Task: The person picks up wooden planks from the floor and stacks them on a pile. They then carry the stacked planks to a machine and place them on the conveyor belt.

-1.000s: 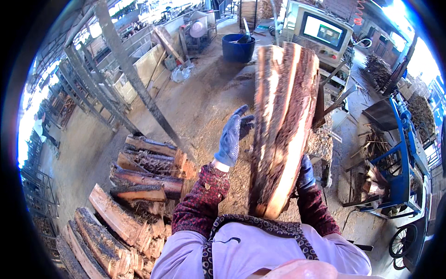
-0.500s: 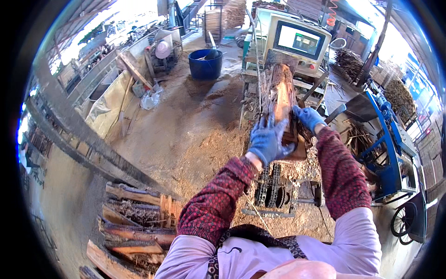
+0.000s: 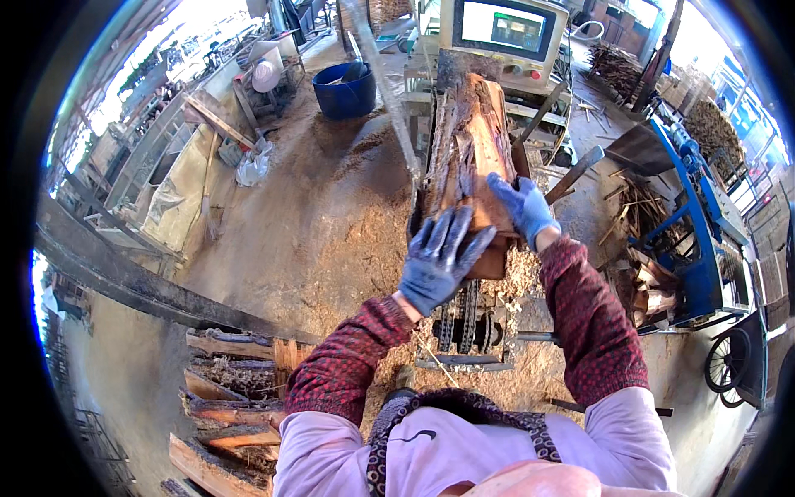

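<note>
sawdust [image 3: 356, 248] surrounds the machine [image 3: 468, 319]; both hands rest on the slab [image 3: 468, 157].

gloved hands: 2 [image 3: 439, 258] [image 3: 523, 205] | log slab: 1 [image 3: 470, 149] | blue tub: 1 [image 3: 344, 89] | screen: 1 [image 3: 502, 26]

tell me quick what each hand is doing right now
Left hand: open, gloved fingers spread, palm flat against the near end of the wood slab.
Right hand: open, palm pressed on top of the same slab, no closed grip.

Blue bucket [image 3: 345, 88], stacked logs [image 3: 232, 398] (bark on), sawdust [image 3: 348, 248].
</note>
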Demonstrator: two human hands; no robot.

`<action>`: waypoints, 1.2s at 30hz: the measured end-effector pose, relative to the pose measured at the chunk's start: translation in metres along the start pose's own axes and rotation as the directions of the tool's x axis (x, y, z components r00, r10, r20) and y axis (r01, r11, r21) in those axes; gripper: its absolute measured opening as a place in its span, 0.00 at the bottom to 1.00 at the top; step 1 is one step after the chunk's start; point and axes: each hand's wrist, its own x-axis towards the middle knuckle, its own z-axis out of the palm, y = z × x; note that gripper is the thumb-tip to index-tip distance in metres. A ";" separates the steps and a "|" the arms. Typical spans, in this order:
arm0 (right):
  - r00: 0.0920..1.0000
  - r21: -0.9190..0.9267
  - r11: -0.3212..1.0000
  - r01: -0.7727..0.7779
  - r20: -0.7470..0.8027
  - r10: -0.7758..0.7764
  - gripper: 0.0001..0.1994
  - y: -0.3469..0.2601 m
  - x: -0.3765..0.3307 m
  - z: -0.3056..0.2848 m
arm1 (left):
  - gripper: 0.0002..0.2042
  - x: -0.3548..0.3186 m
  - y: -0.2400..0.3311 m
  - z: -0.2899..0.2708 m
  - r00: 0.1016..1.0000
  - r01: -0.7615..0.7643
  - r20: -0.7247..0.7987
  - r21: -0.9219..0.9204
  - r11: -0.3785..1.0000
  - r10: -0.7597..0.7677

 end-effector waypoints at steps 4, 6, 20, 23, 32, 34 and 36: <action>0.997 -0.160 0.986 0.050 0.066 -0.040 0.38 0.008 0.020 -0.012 | 0.41 0.009 0.003 0.009 0.996 0.033 0.083 0.074 0.997 -0.039; 0.968 -0.176 0.984 0.012 0.247 0.033 0.41 -0.018 0.032 -0.036 | 0.46 0.035 0.021 0.006 0.974 0.124 0.185 0.052 0.991 -0.131; 0.997 0.479 0.875 0.072 -0.005 -0.079 0.27 0.122 -0.119 -0.169 | 0.38 0.031 0.118 0.022 0.998 0.053 -0.022 -0.135 0.989 -0.056; 0.978 0.680 0.715 0.161 -0.205 -0.026 0.25 0.152 -0.208 -0.224 | 0.41 0.053 0.089 0.043 0.992 0.097 -0.094 0.119 0.988 -0.086; 0.568 0.575 0.728 0.374 -0.762 0.310 0.17 0.430 -0.189 -0.471 | 0.42 0.084 0.089 0.071 0.996 0.051 -0.085 0.168 0.984 -0.037; 0.453 0.395 0.918 0.026 -0.823 0.342 0.19 0.528 -0.170 -0.569 | 0.41 0.098 0.103 0.093 0.995 0.054 -0.093 0.092 0.994 -0.045; 0.614 0.079 0.910 -0.406 -0.714 0.336 0.22 0.572 -0.147 -0.505 | 0.40 0.092 0.101 0.091 0.998 0.057 -0.048 0.158 0.986 -0.050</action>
